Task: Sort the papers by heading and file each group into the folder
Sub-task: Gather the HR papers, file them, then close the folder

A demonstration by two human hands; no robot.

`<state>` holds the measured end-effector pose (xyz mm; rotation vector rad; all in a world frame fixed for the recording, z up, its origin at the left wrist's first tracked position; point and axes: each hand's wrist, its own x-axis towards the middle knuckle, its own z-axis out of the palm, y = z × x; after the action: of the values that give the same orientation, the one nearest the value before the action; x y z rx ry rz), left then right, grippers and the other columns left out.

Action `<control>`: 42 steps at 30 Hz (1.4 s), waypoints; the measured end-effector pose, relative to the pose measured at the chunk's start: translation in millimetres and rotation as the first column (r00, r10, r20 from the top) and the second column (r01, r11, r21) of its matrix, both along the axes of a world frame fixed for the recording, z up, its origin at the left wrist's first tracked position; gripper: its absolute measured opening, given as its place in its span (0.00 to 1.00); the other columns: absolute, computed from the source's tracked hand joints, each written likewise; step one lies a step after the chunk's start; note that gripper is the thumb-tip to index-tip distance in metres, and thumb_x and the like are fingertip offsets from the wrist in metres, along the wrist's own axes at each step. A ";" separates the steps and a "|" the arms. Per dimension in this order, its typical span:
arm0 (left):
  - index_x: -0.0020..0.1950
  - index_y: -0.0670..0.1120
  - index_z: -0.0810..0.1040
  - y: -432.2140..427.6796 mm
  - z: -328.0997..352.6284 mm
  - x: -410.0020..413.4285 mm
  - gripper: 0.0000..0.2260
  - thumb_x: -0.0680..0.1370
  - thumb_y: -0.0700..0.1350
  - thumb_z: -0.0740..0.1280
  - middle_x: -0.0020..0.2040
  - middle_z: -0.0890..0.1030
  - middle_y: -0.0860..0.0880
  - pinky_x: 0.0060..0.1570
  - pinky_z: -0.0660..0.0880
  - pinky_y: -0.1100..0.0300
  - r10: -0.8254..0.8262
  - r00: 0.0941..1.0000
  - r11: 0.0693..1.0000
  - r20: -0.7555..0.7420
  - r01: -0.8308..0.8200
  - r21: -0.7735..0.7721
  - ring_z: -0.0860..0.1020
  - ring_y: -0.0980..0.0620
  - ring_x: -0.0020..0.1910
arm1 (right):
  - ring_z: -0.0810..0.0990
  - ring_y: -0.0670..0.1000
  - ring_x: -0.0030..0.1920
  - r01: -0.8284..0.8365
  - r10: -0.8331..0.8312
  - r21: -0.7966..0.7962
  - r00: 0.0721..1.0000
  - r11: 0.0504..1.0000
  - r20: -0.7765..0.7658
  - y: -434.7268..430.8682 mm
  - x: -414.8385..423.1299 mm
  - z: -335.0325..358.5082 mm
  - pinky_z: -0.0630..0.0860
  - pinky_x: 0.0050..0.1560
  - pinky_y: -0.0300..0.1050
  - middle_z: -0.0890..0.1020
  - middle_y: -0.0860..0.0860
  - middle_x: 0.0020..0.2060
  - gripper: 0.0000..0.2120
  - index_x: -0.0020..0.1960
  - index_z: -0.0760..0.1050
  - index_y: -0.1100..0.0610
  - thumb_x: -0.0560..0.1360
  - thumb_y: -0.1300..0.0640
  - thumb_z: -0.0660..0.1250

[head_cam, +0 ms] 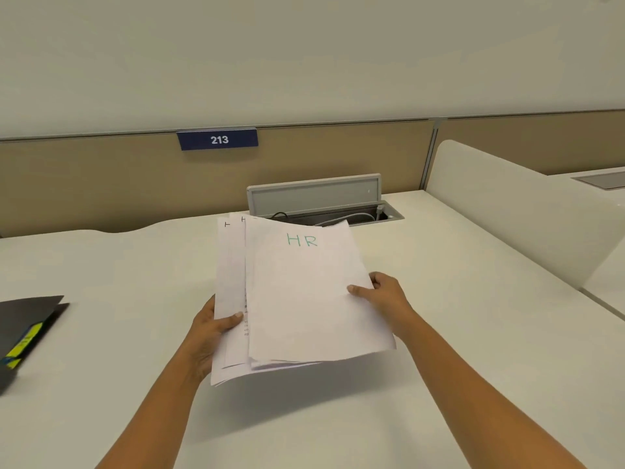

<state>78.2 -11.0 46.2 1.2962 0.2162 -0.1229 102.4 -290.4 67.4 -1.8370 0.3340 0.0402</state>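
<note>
I hold a fanned stack of white papers (297, 299) above the desk. The top sheet bears the green handwritten heading "HR"; sheets beneath stick out to the left, their headings mostly hidden. My left hand (211, 328) grips the stack's left edge, thumb on top. My right hand (384, 292) pinches the right edge of the top sheets. A dark folder (27, 319) with yellow and blue tabs lies at the left edge of the desk, slightly open.
The white desk (439, 367) ends at a beige partition with a blue "213" sign (217, 139). A grey cable hatch (318, 198) stands open behind the papers. A white divider panel (507, 211) rises on the right.
</note>
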 end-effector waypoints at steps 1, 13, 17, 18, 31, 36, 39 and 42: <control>0.62 0.45 0.72 2.6 1.5 -0.7 0.19 0.75 0.29 0.63 0.50 0.81 0.45 0.33 0.80 0.58 0.001 1.000 1.000 0.000 -0.001 -0.014 0.80 0.44 0.44 | 0.80 0.58 0.48 -0.002 0.003 0.055 1.000 0.998 -0.017 0.0 0.4 -4.1 0.78 0.50 0.51 0.81 0.56 0.50 0.13 0.51 0.74 0.59 0.70 0.56 0.73; 0.58 0.47 0.77 19.2 10.2 -0.9 0.14 0.80 0.52 0.57 0.50 0.83 0.47 0.39 0.79 0.56 -0.003 1.000 1.000 0.014 0.003 -0.012 0.83 0.49 0.43 | 0.85 0.53 0.43 -0.256 0.328 0.459 0.941 0.851 -0.083 26.9 9.5 -11.2 0.82 0.39 0.45 0.84 0.56 0.49 0.14 0.57 0.76 0.60 0.72 0.60 0.70; 0.59 0.47 0.76 29.1 23.4 4.4 0.26 0.65 0.59 0.72 0.52 0.83 0.48 0.45 0.79 0.55 -0.062 0.997 0.997 0.055 0.059 0.057 0.82 0.47 0.49 | 0.84 0.54 0.46 -0.288 0.305 0.424 0.952 0.858 0.031 33.7 14.4 -3.3 0.81 0.40 0.45 0.84 0.55 0.49 0.18 0.56 0.76 0.59 0.68 0.59 0.73; 0.58 0.48 0.77 31.7 25.2 7.2 0.33 0.58 0.60 0.77 0.51 0.84 0.48 0.44 0.80 0.55 -0.080 0.994 0.995 0.079 0.074 0.071 0.82 0.48 0.49 | 0.84 0.54 0.46 -0.300 0.309 0.425 0.950 0.854 0.049 33.8 15.4 -2.0 0.82 0.42 0.46 0.84 0.55 0.49 0.21 0.56 0.77 0.59 0.64 0.58 0.74; 0.40 0.47 0.84 30.3 60.7 17.8 0.25 0.46 0.52 0.82 0.40 0.85 0.52 0.36 0.79 0.62 0.070 0.908 0.997 0.412 -0.082 0.011 0.83 0.53 0.39 | 0.82 0.54 0.43 -0.381 0.288 0.339 0.912 0.860 0.292 66.2 21.1 26.5 0.80 0.49 0.52 0.84 0.52 0.43 0.13 0.47 0.80 0.56 0.63 0.61 0.76; 0.39 0.50 0.84 29.9 43.2 9.4 0.29 0.42 0.58 0.81 0.39 0.85 0.53 0.35 0.79 0.62 0.077 0.922 0.996 0.379 -0.084 0.000 0.83 0.55 0.37 | 0.83 0.53 0.45 -0.373 0.292 0.314 0.916 0.873 0.275 64.1 16.3 8.3 0.80 0.52 0.52 0.85 0.50 0.42 0.15 0.45 0.81 0.53 0.59 0.58 0.76; 0.42 0.48 0.82 26.7 31.3 5.8 0.32 0.42 0.58 0.81 0.38 0.85 0.53 0.37 0.79 0.59 0.058 0.944 0.992 0.324 -0.090 0.084 0.83 0.53 0.37 | 0.83 0.53 0.47 -0.357 0.277 0.326 0.923 0.876 0.266 65.6 13.6 2.8 0.80 0.52 0.51 0.85 0.49 0.43 0.17 0.46 0.80 0.52 0.58 0.58 0.76; 0.41 0.46 0.80 20.7 33.5 8.3 0.25 0.48 0.53 0.78 0.36 0.84 0.53 0.38 0.79 0.57 0.095 0.946 0.984 0.308 -0.137 0.117 0.82 0.52 0.35 | 0.83 0.54 0.47 -0.340 0.249 0.337 0.925 0.878 0.286 73.2 13.3 6.4 0.80 0.50 0.51 0.85 0.51 0.44 0.17 0.47 0.80 0.54 0.58 0.58 0.76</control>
<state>86.4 9.7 79.7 1.4166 0.0388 0.1947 115.7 -217.2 73.8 -1.4683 -0.1230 0.0933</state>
